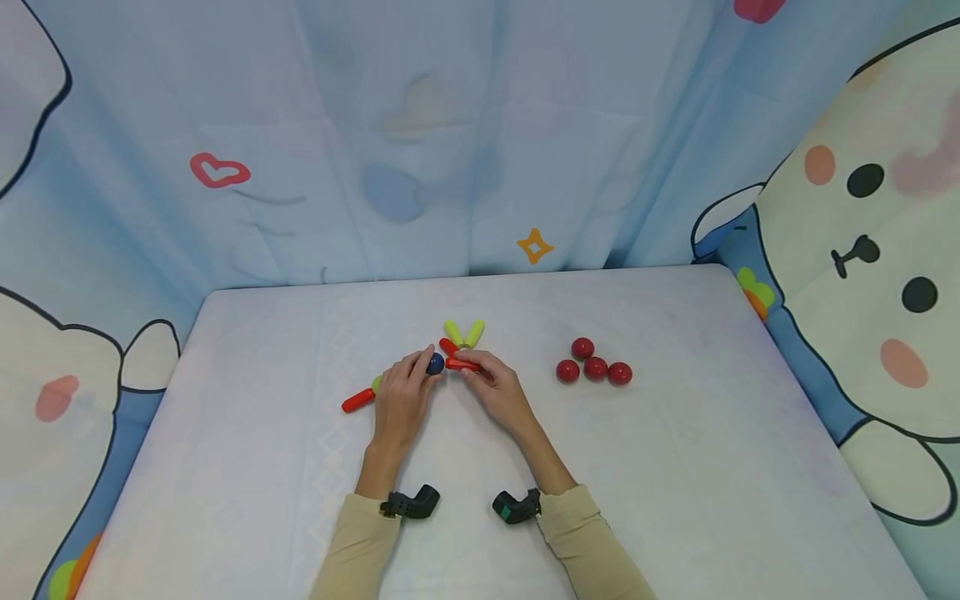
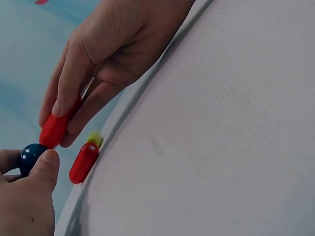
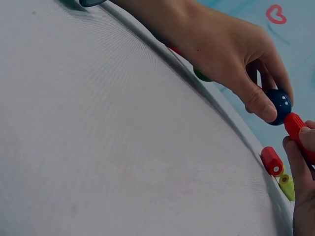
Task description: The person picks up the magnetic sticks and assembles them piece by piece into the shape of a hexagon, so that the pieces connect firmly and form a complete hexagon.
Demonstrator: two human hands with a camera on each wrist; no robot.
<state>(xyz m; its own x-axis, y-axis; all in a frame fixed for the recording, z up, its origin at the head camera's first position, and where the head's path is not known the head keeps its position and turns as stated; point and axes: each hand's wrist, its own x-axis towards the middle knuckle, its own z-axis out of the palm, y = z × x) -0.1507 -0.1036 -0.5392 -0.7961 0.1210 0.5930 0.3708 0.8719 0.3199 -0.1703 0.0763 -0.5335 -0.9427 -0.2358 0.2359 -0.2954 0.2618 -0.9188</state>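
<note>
My left hand point(image 1: 402, 392) pinches a dark blue ball point(image 1: 436, 363) between thumb and fingers. A red rod point(image 1: 462, 364) is pinched in my right hand point(image 1: 495, 389). In the left wrist view the tip of that red rod point(image 2: 54, 129) meets the blue ball point(image 2: 32, 156); the right wrist view has the rod point(image 3: 295, 127) against the ball point(image 3: 279, 105) too. Just behind the hands lie another red rod point(image 1: 447, 346) and two yellow-green rods point(image 1: 452, 332). Left of my left hand, a red rod point(image 1: 358, 401) adjoins a rounded green piece point(image 1: 377, 384), partly hidden by the hand.
Several dark red balls point(image 1: 595, 368) sit grouped on the right of the white-covered table point(image 1: 675, 467). Behind the table's far edge hangs a light blue printed curtain point(image 1: 450, 167). Each wrist wears a black camera point(image 1: 412, 503).
</note>
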